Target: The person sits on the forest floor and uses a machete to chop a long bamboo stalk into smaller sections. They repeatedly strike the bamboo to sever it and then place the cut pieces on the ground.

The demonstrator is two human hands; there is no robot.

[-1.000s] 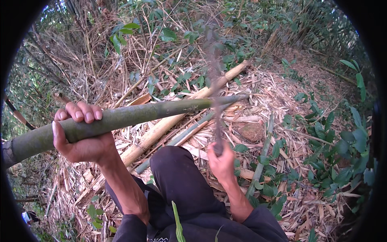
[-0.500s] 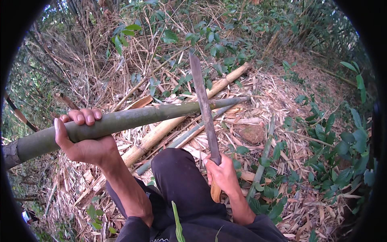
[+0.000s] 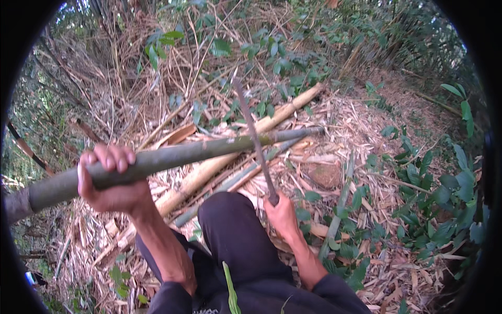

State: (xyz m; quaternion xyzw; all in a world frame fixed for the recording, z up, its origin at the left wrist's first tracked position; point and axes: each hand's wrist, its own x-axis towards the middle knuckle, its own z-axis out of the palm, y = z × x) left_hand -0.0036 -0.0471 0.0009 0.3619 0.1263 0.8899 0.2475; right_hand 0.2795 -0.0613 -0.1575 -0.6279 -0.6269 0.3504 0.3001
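Observation:
A long green bamboo pole slants across in front of me, its thick end out of view at the left and its thin end out on the wood chips. My left hand is wrapped round the thick part. In my right hand is a machete with a long dark blade. The blade points up and away, edge-on to me, and crosses over the pole; I cannot tell whether they touch. The machete's handle is mostly hidden by my fist.
Under the green pole lies a pale, stripped bamboo pole with a split green length beside it. Shavings cover the ground around a brown stone. Leafy plants grow at the right, dry brush behind. My bent knee is below the poles.
The machete has turned edge-on, and its tip has swung left and slightly down. My right hand has risen a little. The pole has shifted slightly in my left hand's grasp.

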